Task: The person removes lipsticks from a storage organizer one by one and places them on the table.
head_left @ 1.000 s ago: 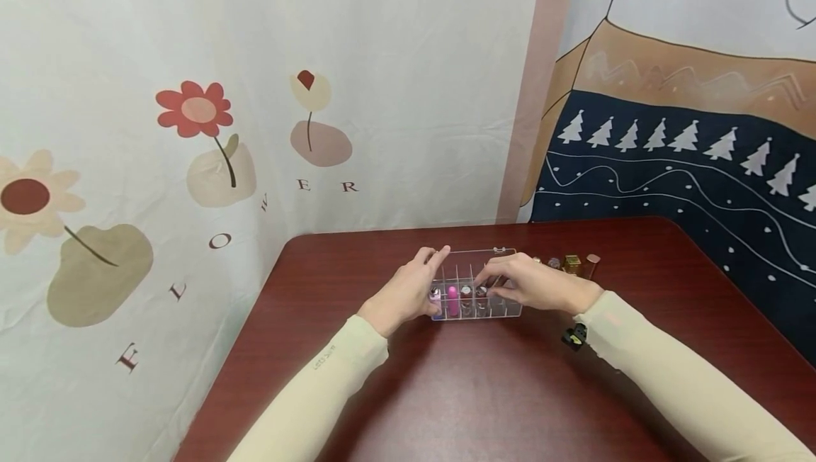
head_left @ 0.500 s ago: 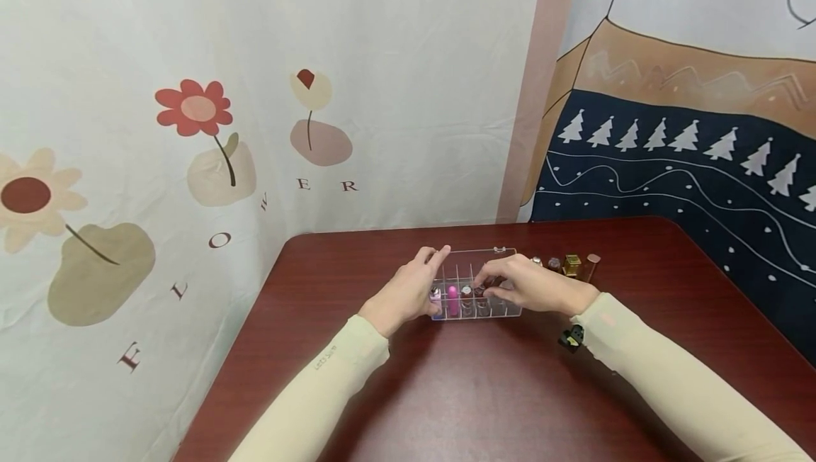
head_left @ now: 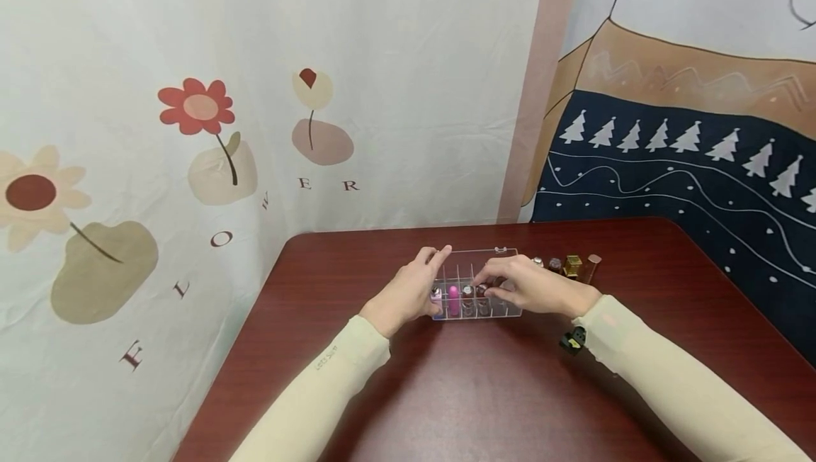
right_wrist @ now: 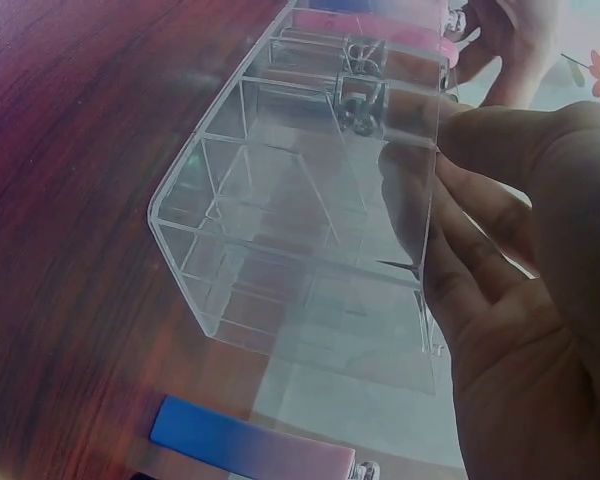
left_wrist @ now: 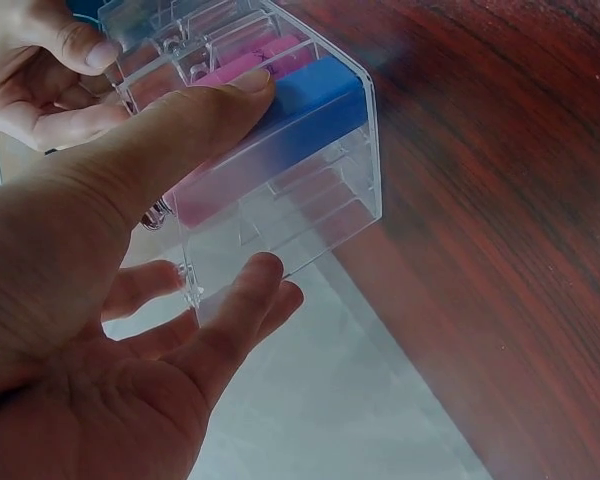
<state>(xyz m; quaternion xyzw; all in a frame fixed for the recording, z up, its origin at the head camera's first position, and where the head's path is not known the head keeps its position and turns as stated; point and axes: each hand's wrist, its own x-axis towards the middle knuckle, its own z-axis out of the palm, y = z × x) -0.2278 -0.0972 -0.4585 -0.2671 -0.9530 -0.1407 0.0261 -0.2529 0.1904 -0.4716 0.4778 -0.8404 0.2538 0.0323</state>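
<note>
A clear plastic divided box [head_left: 474, 312] with a raised see-through lid stands on the table. My left hand [head_left: 404, 288] holds its left end, thumb across a blue-and-pink tube [left_wrist: 315, 100] in the end compartment, fingers on the back side. A bright pink lipstick tube [head_left: 453, 299] and a clear tube with a silver-topped cap [head_left: 467, 300] stand in the adjoining compartments. My right hand [head_left: 519, 281] reaches into the box and pinches the dark cap of another clear lipstick tube [head_left: 483, 305] between thumb and forefinger. In the right wrist view, compartments right of it hold nothing.
Several cosmetic tubes stand at the back right behind my right wrist, among them a gold square-capped one [head_left: 572, 264] and a brown one [head_left: 591, 267]. Another blue-and-pink tube [right_wrist: 250, 440] shows low in the right wrist view. A printed cloth [head_left: 408, 93] hangs behind the dark red table [head_left: 472, 391].
My right fingers have shifted slightly at the dark-capped tube, and the right wrist has drawn back a little. My left hand and the box stay in place.
</note>
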